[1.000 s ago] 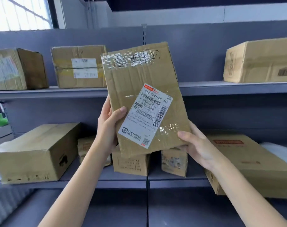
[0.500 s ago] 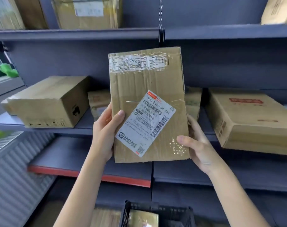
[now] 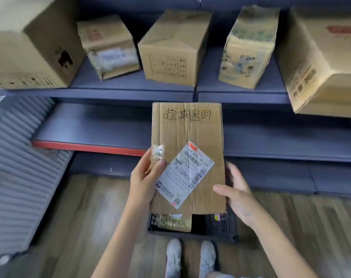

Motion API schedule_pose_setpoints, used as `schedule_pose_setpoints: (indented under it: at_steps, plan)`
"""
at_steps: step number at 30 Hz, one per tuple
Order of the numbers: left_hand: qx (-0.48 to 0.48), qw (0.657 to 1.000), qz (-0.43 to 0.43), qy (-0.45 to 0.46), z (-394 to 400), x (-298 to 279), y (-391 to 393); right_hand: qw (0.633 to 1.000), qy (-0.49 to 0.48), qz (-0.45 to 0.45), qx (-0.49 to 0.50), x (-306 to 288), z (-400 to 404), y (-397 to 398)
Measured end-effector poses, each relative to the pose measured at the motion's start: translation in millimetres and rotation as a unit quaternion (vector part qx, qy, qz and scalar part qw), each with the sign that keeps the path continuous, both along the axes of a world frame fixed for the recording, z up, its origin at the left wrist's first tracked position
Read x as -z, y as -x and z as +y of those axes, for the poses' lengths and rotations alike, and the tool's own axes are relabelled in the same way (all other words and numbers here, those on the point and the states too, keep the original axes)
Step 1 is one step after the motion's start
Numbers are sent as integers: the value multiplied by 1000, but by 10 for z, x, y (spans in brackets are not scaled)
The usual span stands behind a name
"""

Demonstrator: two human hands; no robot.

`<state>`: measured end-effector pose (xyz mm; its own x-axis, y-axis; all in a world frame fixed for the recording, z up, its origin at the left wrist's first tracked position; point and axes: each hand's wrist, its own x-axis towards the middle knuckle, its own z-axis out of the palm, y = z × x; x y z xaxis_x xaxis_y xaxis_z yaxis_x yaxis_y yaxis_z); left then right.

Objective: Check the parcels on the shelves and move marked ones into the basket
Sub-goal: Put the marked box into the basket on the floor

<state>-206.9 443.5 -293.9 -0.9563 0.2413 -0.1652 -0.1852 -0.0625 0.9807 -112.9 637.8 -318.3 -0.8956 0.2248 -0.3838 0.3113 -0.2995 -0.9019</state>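
Observation:
I hold a flat cardboard parcel point(image 3: 190, 133) in front of me with both hands. Handwritten black characters run across its top and a white shipping label sits askew on its lower half. My left hand point(image 3: 144, 177) grips its left edge with the thumb on the face. My right hand point(image 3: 237, 194) grips the lower right corner, thumb on top. Directly below the parcel, on the floor, stands a black basket point(image 3: 224, 223), mostly hidden by the parcel. Inside it lies another taped cardboard parcel point(image 3: 172, 222).
Several cardboard boxes stand on the grey shelf point(image 3: 130, 91) above: a large box point(image 3: 30, 43) at left, three smaller ones in the middle, a big box point(image 3: 321, 63) at right overhanging the edge. A red-edged lower shelf point(image 3: 86, 146) is bare. My shoes point(image 3: 173, 257) stand on wood flooring.
The view has tilted down to the floor and basket. The parcel has come down and now hangs over the basket, its handwritten marking readable. Both hands keep their grip.

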Motion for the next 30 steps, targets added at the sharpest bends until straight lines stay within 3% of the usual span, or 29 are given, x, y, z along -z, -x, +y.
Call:
schedule_pose_setpoints:
  at_steps: [6, 10, 17, 30]
  plan:
    - [99, 983, -136, 72, 100, 991, -242, 980, -54, -190, 15, 796, 14, -411]
    - [154, 962, -155, 166, 209, 1681, -340, 962, -75, -260, 21, 1322, 58, -537]
    - [189, 937, -112, 271, 551, 2693, -335, 934, -114, -339, 20, 2282, 271, -419]
    - [206, 917, -142, 311, 1121, 4477, -116, 907, -150, -392, 40, 4168, 726, -238]
